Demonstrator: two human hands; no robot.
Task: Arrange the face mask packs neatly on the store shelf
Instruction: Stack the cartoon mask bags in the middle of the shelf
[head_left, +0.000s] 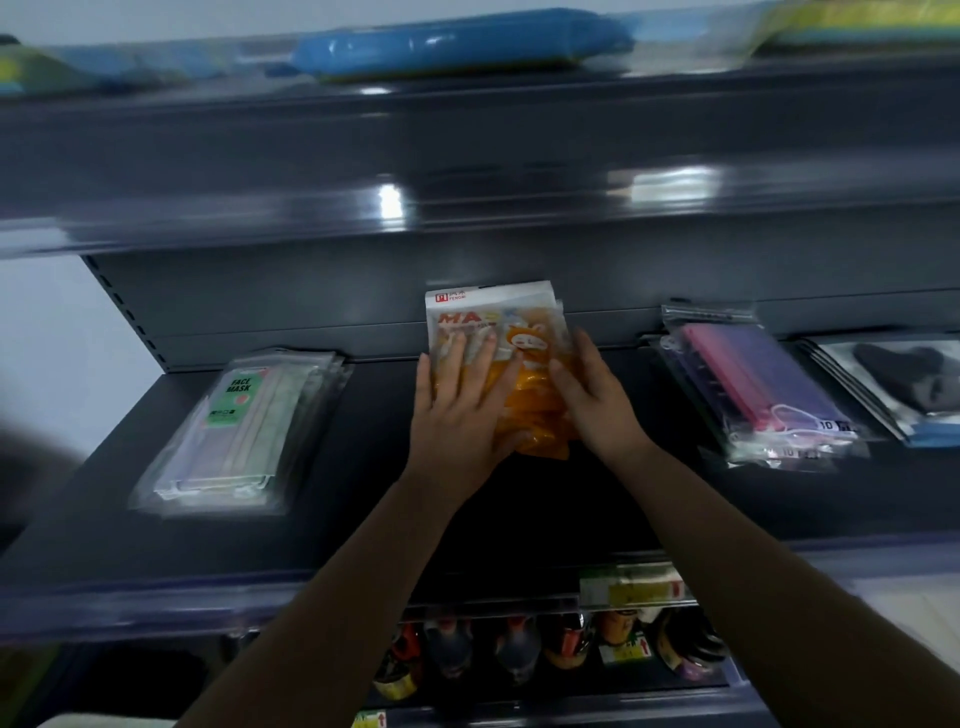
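**shelfnoob:** So how far along is this restock, anyone?

**aisle_rat:** Start at the hands. The left hand (457, 410) lies flat, fingers straight, pressing down on the orange mask stack (511, 364). The right hand (597, 400) cups the stack's right edge, fingers bent against it, squaring it up rather than lifting, I'd guess. That stack sits mid-shelf (363, 519), toward the back panel.

**shelfnoob:** And the rest?

**aisle_rat:** Going outward: at 9 o'clock from the hands there's a green FACE MASK pile (244, 431), fanned a bit, edges not flush. At 3 o'clock a pink-and-purple pile (753, 384), also slightly splayed, and past that a black-mask pack (904, 384) at the frame edge. So all groups look placed; what's left is tidying, I reckon. Orange one's mid-fix, side piles still need squaring.

**shelfnoob:** Which way does the orange one point?

**aisle_rat:** Long axis runs 12 to 6, white header end at 12 toward the back wall, leaning up a little. The side piles angle off, fanning outward toward the front edge.
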